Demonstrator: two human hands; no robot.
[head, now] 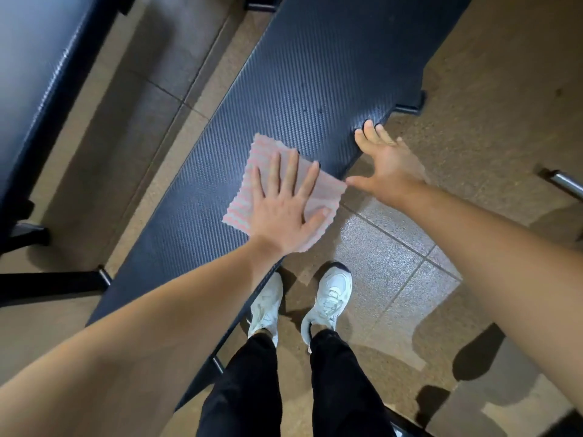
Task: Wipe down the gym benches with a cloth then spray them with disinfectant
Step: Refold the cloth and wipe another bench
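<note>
On bench (299, 74), left hand (280, 212) presses cloth (240, 201)

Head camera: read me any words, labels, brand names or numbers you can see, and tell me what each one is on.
No text can be read.
The bench, cloth and floor show no writing.
The shoes have side markings, too blurred to read as a brand.
</note>
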